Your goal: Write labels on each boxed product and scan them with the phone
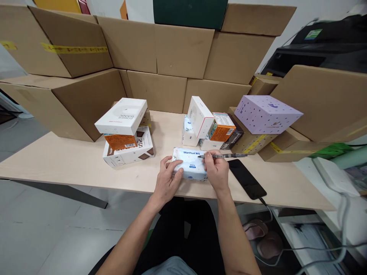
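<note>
A white and blue tissue pack (189,162) lies near the front edge of the light wooden table (71,162). My left hand (168,179) rests on its left end, fingers curled against it. My right hand (215,170) presses on the pack's right end and pinches a dark pen (226,156) that lies level, its tip pointing left over the pack.
A black phone (247,178) lies right of my right hand with a cable at its near end. A white power bank box (122,115) tops a left stack. Small boxes (206,126) and a lilac box (266,114) stand behind. Cardboard cartons (172,53) wall the back.
</note>
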A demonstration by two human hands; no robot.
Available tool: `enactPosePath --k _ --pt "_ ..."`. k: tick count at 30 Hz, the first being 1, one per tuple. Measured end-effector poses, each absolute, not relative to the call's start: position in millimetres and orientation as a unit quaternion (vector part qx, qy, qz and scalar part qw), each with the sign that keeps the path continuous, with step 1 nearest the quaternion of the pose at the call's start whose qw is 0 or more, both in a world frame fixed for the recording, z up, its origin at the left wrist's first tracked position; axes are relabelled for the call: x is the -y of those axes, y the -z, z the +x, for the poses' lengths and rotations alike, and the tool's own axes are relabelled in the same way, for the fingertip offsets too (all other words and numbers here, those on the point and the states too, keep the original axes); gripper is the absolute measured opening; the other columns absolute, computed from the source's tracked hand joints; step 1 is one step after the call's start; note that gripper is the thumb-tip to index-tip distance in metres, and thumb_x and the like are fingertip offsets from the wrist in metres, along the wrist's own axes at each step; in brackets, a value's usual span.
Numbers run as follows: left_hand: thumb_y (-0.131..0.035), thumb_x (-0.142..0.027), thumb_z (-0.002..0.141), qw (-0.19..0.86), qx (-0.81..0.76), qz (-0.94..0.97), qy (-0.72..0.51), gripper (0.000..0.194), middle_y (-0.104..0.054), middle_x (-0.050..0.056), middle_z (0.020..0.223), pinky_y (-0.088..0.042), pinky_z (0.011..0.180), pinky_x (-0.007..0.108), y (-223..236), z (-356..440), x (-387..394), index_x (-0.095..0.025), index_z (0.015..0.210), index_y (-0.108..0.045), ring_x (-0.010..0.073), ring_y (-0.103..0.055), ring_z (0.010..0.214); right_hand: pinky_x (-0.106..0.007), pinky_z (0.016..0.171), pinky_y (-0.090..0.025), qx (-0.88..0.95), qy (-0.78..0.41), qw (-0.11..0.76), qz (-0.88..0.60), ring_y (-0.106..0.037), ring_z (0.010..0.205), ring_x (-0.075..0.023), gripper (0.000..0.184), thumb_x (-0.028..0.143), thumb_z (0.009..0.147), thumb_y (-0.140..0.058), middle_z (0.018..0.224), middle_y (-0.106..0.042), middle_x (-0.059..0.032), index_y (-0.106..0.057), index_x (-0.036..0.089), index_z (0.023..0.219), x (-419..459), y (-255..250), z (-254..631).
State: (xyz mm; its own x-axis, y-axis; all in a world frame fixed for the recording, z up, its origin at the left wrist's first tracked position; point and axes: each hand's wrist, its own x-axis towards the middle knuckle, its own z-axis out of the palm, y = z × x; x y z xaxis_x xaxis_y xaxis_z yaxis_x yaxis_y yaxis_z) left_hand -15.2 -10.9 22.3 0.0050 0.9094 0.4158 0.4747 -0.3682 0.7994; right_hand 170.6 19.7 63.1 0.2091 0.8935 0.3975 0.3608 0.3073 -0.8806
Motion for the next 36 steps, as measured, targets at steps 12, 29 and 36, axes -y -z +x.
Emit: enactPosePath --k 12,29,36 --pt "-0.050 -0.040 0.097 0.229 -0.509 0.676 -0.480 0.031 -0.048 0.011 0.128 -0.052 0.092 0.037 -26.2 -15.7 12.4 -0.025 0.120 -0.064 0.0241 -0.055 0.118 -0.025 0.057 -0.037 0.655 -0.161 0.477 -0.564 -0.049 0.052 -0.0117 0.023 0.038 0.093 -0.046 0.056 -0.053 0.0050 -0.056 0.022 0.079 -18.8 -70.0 168.0" --pt "-0.066 -0.042 0.088 0.202 -0.531 0.669 -0.478 0.036 -0.046 0.011 0.132 -0.054 0.090 0.035 -19.2 -12.5 12.2 -0.027 0.121 -0.060 0.0259 -0.055 0.124 -0.024 0.049 -0.040 0.494 -0.293 0.539 -0.616 -0.054 0.051 -0.0124 0.033 0.053 0.086 -0.058 0.063 -0.062 0.0026 -0.057 0.020 0.088 -15.0 -42.6 226.0" --pt "-0.065 -0.043 0.089 0.187 -0.538 0.669 -0.477 0.037 -0.047 0.011 0.132 -0.057 0.080 0.031 -14.6 -13.3 12.0 -0.028 0.122 -0.060 0.0254 -0.056 0.121 -0.027 0.056 -0.029 0.653 -0.224 0.241 -0.682 -0.050 0.056 -0.0152 0.035 0.047 0.082 -0.057 0.052 -0.054 0.0016 -0.049 0.022 0.059 -9.2 -37.7 235.6"
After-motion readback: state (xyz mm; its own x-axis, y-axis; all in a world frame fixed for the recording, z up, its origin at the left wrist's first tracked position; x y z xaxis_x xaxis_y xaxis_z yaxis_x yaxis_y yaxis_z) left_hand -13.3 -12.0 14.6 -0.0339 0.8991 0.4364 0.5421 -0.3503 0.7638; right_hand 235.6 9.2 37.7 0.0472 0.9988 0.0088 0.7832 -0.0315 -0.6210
